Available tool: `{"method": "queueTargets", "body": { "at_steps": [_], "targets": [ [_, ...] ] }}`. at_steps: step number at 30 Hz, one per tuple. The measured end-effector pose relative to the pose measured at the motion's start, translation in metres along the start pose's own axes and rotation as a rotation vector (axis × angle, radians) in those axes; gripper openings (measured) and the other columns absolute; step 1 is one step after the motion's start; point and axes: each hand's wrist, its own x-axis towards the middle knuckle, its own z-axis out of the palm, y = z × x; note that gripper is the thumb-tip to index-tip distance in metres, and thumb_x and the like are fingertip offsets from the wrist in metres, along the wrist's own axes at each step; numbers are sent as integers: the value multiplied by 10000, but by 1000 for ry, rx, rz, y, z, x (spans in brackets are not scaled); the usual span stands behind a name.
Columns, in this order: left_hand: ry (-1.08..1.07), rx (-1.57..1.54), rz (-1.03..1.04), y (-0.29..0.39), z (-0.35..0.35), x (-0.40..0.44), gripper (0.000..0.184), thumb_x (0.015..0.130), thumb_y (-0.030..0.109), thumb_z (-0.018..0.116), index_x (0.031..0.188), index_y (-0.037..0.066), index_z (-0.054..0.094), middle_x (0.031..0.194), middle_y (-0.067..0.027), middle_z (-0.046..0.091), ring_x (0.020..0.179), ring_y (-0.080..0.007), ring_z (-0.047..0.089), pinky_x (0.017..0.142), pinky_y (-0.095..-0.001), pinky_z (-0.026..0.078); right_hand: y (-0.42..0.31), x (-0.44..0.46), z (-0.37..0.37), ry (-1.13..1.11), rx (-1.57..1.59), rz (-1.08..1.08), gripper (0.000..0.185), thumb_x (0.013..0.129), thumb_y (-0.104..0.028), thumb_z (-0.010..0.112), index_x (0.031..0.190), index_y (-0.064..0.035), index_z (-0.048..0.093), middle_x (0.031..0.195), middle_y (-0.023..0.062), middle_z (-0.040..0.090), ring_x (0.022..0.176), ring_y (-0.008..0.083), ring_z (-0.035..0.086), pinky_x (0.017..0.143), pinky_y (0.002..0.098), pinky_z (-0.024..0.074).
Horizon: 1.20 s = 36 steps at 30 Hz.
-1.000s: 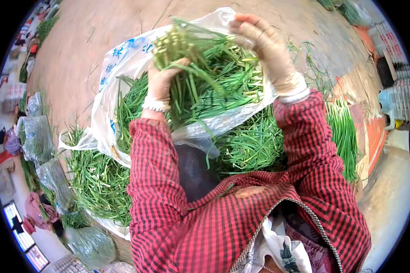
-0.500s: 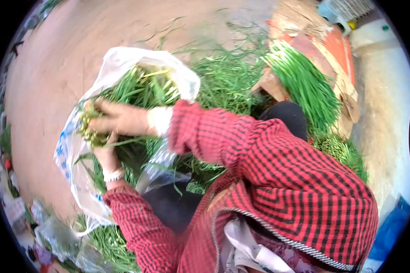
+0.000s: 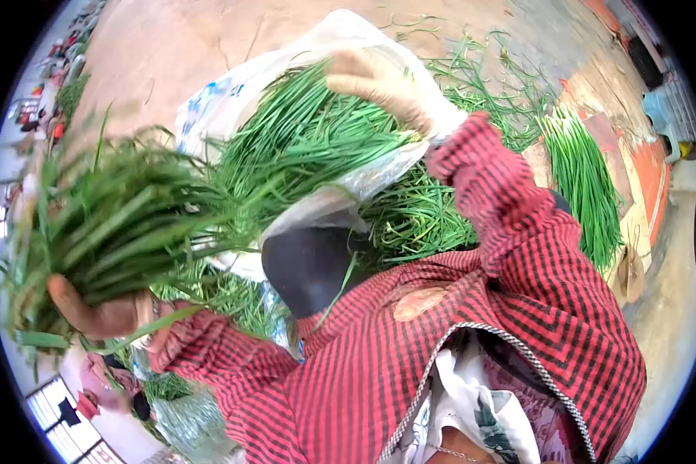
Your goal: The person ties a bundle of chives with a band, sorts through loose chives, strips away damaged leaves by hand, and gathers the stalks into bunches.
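The fingers of the left hand (image 3: 104, 313) are closed around the lower part of a big, loose bunch of chives (image 3: 124, 224), held out at the far left of the view. Its green leaves fan upward and to the right, blurred, and the thumb lies across the near side. The fingers of the right hand (image 3: 371, 81) are extended and blurred; nothing shows in them. That hand is over the open white plastic bag (image 3: 236, 100), just above the chives in the bag (image 3: 301, 147), which lie lengthwise in a thick layer. Blue print shows on the bag's left side.

Both arms wear red-and-black checked sleeves (image 3: 506, 193). Below the bag's near edge is a dark, rounded surface (image 3: 309, 267), too plain to identify. A tangled heap of chives (image 3: 421, 220) lies beside the bag on the right, and another heap (image 3: 240, 298) shows at the lower left, partly behind the left arm. Further right, a neat bundle of chives (image 3: 584, 189) lies with its white ends away from the person, next to an orange-red sheet (image 3: 659, 182). Loose strands are scattered on the brown floor (image 3: 170, 39) beyond.
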Motion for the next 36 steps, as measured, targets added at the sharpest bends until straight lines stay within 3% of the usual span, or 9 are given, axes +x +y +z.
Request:
{"method": "queueTargets", "body": {
  "at_steps": [6, 11, 14, 15, 17, 22, 28, 32, 36],
  "targets": [
    [64, 731, 1025, -117, 48, 70, 450, 863, 403, 607, 1120, 34, 608, 1100, -158, 646, 939, -296, 647, 815, -430, 550, -119, -18, 8, -291, -413, -858, 1034, 659, -318, 823, 1417, 37, 217, 1356, 258, 413, 1282, 313, 409, 1087, 402, 316],
    [228, -631, 127, -214, 150, 67, 245, 880, 272, 596, 1010, 70, 648, 930, -63, 670, 832, -199, 640, 751, -338, 541, -104, -86, -24, 42, -698, -645, 990, 685, -307, 822, 1399, 33, 227, 1290, 212, 440, 1187, 276, 449, 1028, 382, 357],
    [-245, -1213, -142, -297, 176, 42, 489, 860, 348, 615, 1279, 106, 545, 1048, -83, 666, 961, -224, 632, 854, -396, 520, -95, -144, -97, -95, -734, -43, 886, 761, -201, 777, 1447, -5, 253, 1309, 142, 491, 1170, 167, 484, 1005, 322, 395],
    [157, -965, -439, -317, 188, 21, 512, 857, 457, 618, 1189, 71, 560, 1136, -136, 627, 938, -292, 639, 850, -436, 523, -95, -159, -107, -102, -704, 135, 880, 768, -187, 767, 1452, -11, 244, 1291, 138, 507, 1148, 157, 496, 989, 320, 408],
    [204, -791, -562, -325, 216, -17, 524, 854, 521, 613, 1156, 95, 582, 1093, -82, 639, 963, -237, 626, 879, -402, 502, -81, -176, -150, -151, -567, 422, 846, 776, -171, 745, 1443, -1, 255, 1219, 130, 552, 1079, 150, 539, 943, 302, 443],
    [-263, -1057, -863, -397, 239, -102, 491, 958, 374, 513, 1330, 65, 427, 1244, -119, 556, 1138, -249, 556, 999, -402, 442, -92, -173, -187, -357, -450, 1112, 776, 785, -190, 722, 1404, 29, 308, 1222, 141, 557, 1015, 173, 579, 857, 298, 505],
    [-89, -1382, -1103, -440, 203, -130, 644, 886, 446, 607, 1373, 80, 398, 1370, -103, 478, 1242, -277, 475, 1066, -466, 349, 43, -134, -184, -709, -818, 1454, 1262, 616, -771, 652, 1471, 19, 165, 1493, 276, 218, 1403, 337, 217, 1137, 440, 207],
    [-36, -1325, -1124, -449, 187, -115, 593, 933, 480, 504, 1341, 54, 442, 1325, -122, 518, 1212, -263, 503, 1070, -448, 363, 79, -113, -187, -652, -809, 1614, 1367, 589, -721, 722, 1464, 66, 26, 1526, 260, 105, 1407, 338, 193, 1127, 439, 232],
    [-111, -1510, -1137, -428, 214, -112, 451, 952, 355, 531, 1268, 35, 503, 1270, -115, 565, 1168, -244, 544, 1038, -401, 407, 46, -123, -200, -761, -657, 1508, 736, 834, -268, 679, 1457, -104, 322, 1325, 71, 528, 1171, 168, 463, 1000, 349, 384]
  ]
}}
